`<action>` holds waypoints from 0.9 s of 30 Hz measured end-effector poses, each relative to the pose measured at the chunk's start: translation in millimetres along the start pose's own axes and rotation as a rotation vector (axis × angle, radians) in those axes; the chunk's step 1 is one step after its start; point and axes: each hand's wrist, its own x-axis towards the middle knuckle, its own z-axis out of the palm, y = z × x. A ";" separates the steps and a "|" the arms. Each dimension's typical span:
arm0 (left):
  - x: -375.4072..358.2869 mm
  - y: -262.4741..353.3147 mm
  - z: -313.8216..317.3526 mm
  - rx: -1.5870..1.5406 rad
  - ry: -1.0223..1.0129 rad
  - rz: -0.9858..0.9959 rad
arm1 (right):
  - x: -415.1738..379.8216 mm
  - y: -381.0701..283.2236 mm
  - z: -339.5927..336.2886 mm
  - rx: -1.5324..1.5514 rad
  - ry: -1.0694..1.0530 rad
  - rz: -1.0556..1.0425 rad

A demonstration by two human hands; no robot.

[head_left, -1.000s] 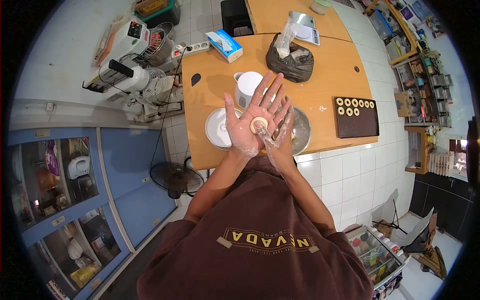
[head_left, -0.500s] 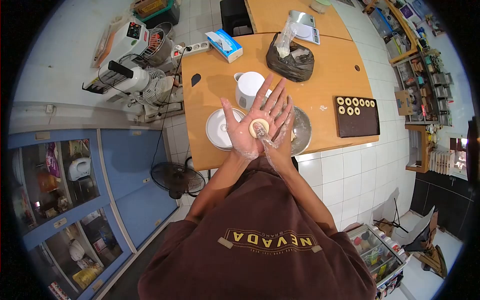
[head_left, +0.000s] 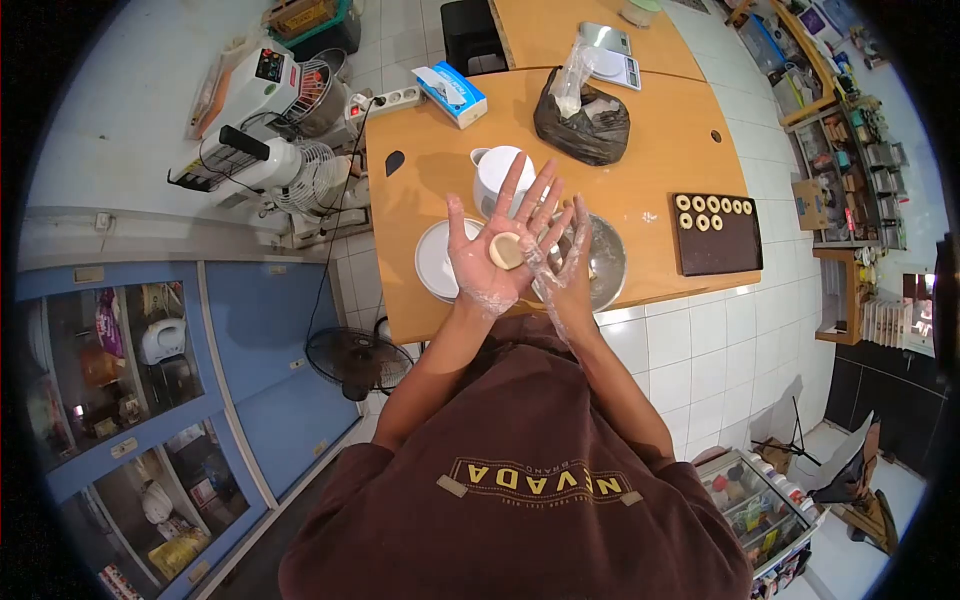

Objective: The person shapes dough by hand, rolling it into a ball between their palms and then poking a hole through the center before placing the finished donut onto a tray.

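A small round piece of pale dough (head_left: 506, 251) rests on the palm of my left hand (head_left: 482, 262), whose floury fingers are spread wide. Its middle looks pressed in, with a raised edge around it. Close on the right, my right hand (head_left: 563, 290) is open, fingers stretched out and coated in flour, the thumb side near the dough. Behind the hands stand a white jug (head_left: 499, 172) and a white round lid or plate (head_left: 436, 262). A metal bowl (head_left: 610, 262) is partly hidden by my right hand.
On the table (head_left: 450, 150), a dark tray (head_left: 720, 250) carries several dough rings at the right. Farther back are a black plastic bag (head_left: 585, 135), a kitchen scale (head_left: 612, 68) and a tissue box (head_left: 455, 95). A fan (head_left: 355, 362) and mixers (head_left: 255, 165) stand left.
My right hand has drawn back from the dough to the right, its thumb lifting off the middle. The dough now lies uncovered and tilted on my left palm.
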 end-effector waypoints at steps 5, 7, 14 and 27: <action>-3.4 -7.1 2.0 0.041 0.027 -0.011 | 2.2 22.1 -6.9 -0.362 -0.050 -0.124; -2.7 -8.3 3.9 0.068 0.026 -0.011 | 2.4 23.0 -5.0 -0.323 -0.042 -0.094; -5.3 -10.2 8.8 0.107 -0.004 0.024 | 1.8 19.6 -1.3 -0.166 -0.022 -0.113; -5.4 -8.5 18.9 0.009 -0.018 -0.036 | 1.0 9.3 3.7 -0.075 -0.009 -0.050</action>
